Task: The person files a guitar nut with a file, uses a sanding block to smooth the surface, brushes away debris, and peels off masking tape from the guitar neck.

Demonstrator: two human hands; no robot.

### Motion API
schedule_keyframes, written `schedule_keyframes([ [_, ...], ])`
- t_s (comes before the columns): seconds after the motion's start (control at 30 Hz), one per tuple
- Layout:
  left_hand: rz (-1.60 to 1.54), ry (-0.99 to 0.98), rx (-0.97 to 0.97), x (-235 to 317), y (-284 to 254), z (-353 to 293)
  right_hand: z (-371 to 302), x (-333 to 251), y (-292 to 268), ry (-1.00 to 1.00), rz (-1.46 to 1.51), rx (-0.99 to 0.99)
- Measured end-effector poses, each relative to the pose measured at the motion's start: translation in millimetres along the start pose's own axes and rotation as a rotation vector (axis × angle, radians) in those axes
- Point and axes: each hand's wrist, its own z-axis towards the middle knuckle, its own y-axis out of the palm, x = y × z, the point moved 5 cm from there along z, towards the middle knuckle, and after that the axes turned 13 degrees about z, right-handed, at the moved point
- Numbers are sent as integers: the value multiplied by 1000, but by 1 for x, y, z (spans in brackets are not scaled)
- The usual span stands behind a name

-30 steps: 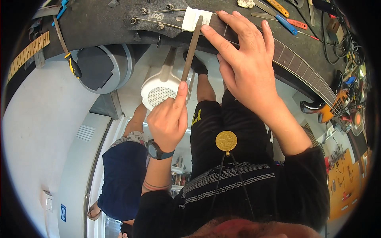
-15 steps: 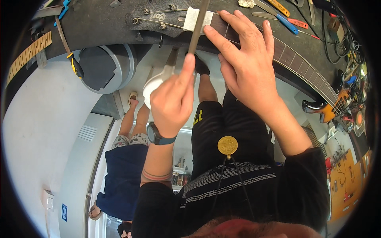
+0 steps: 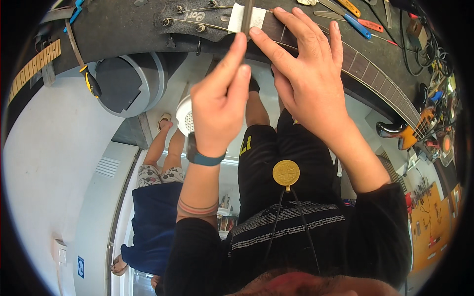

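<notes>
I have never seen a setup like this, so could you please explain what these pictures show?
There is no machine: these are a person's bare hands. The view comes from a wide fisheye camera worn on the head, looking down, so straight edges look bent. The left hand holds a narrow metal file over a white patch on a bass guitar, beside its headstock. The right hand rests its fingers on the neck, next to the patch. The dark workbench also carries tools with coloured handles, and a screwdriver with a yellow and black handle pokes past its edge.
</notes>
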Motion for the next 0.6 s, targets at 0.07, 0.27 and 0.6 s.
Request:
schedule_keyframes([
  [0.07,-196,-104,-26,-5,-6,6,3,2,-4,37,70,-62],
  [0.27,326,273,69,-19,-13,-42,0,5,-4,45,93,-118],
  [0.6,316,251,82,-17,1,-30,0,1,2,25,28,-94],
])
